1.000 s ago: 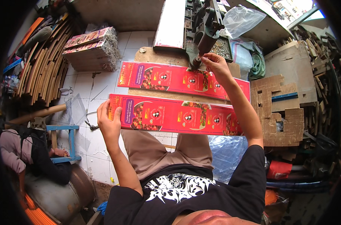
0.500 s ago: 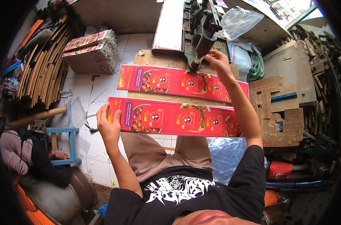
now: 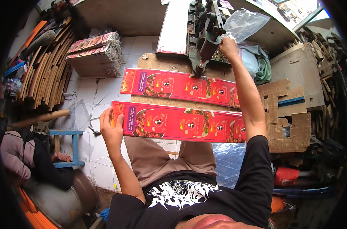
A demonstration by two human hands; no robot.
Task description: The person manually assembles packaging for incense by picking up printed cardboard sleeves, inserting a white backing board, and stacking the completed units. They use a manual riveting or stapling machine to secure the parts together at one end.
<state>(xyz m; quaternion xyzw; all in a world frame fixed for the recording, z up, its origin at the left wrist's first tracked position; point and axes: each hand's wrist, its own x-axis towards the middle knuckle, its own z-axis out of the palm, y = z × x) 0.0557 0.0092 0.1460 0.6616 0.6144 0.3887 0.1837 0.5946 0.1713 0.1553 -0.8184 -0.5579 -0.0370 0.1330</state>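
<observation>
My left hand (image 3: 111, 124) grips the left end of the nearer long red printed strip (image 3: 173, 121), thumb on top and fingers around the edge. This strip lies across above my lap. Beyond it, a second red printed strip (image 3: 177, 87) lies on a wooden board, its far edge under the tip of a dark metal press (image 3: 204, 53). My right hand (image 3: 229, 47) is closed beside the upper part of the press, near the clear plastic bag. What its fingers hold, if anything, is hidden. My right forearm covers the right ends of both strips.
Behind the board (image 3: 152, 61) stands a long white panel (image 3: 173, 28). A bundled stack of printed strips (image 3: 95, 55) sits on the tiled floor. Cut brown boards (image 3: 284, 122) lie at right, a clear plastic bag (image 3: 246, 24) behind. Another person (image 3: 32, 152) sits at left by a blue stool (image 3: 75, 149).
My right hand has moved up and away from the press tip, and its fingers have closed. My left hand still grips the nearer strip. The view has shifted slightly.
</observation>
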